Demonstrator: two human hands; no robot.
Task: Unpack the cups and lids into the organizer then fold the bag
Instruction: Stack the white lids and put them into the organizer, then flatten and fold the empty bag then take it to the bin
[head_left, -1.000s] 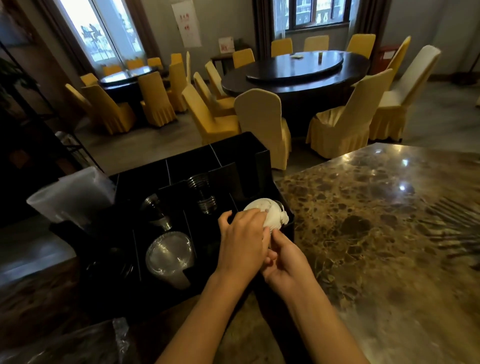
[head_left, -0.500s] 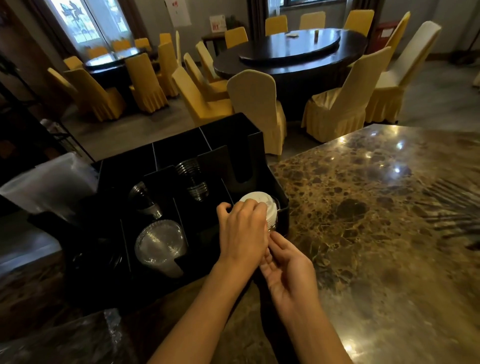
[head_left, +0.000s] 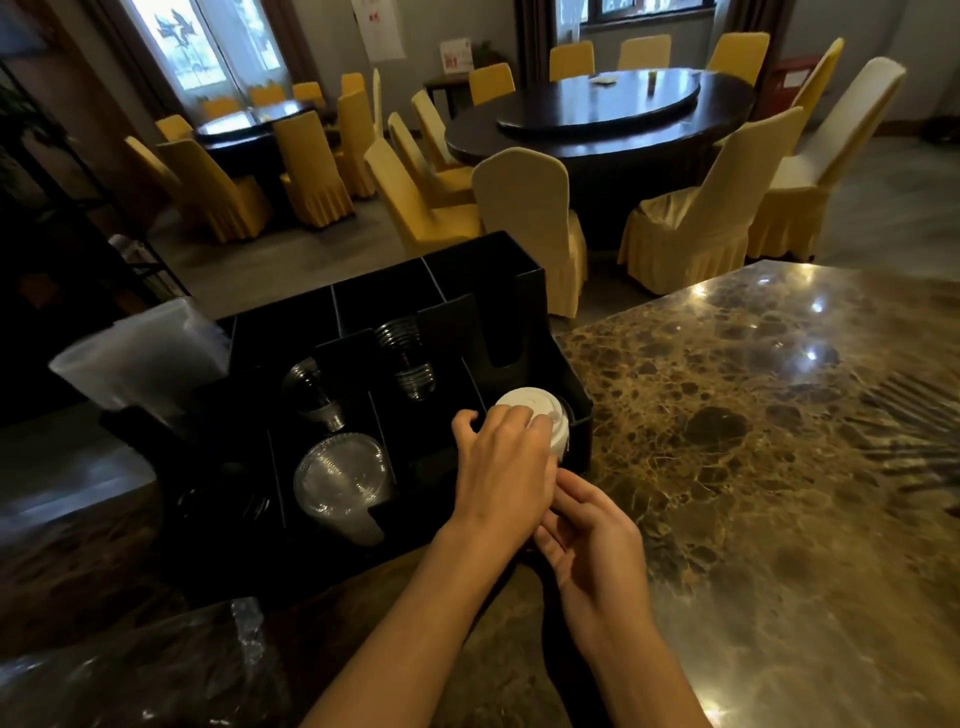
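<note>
A black compartment organizer (head_left: 524, 283) stands at the left end of the marble counter. A stack of white lids (head_left: 527, 410) sits in its front right compartment, and my left hand (head_left: 498, 467) is closed over the stack's top and side. My right hand (head_left: 592, 535) is just below, fingers apart and slightly curled against the organizer's front corner, with nothing visible in it. Clear domed lids (head_left: 337, 478) fill the front middle compartment. Clear cups (head_left: 410, 358) and more clear cups (head_left: 311, 389) lie in the compartments behind. A crumpled clear plastic bag (head_left: 156, 670) lies at the bottom left.
A tall stack of frosted cups (head_left: 140, 358) leans out at the organizer's left side. The marble counter (head_left: 779, 467) stretches to the right. Beyond it are round dark tables and several yellow-covered chairs (head_left: 519, 208).
The crumpled white wrapping over the lids a second ago is gone and the stack shows bare. My right hand has slid lower and away from the stack.
</note>
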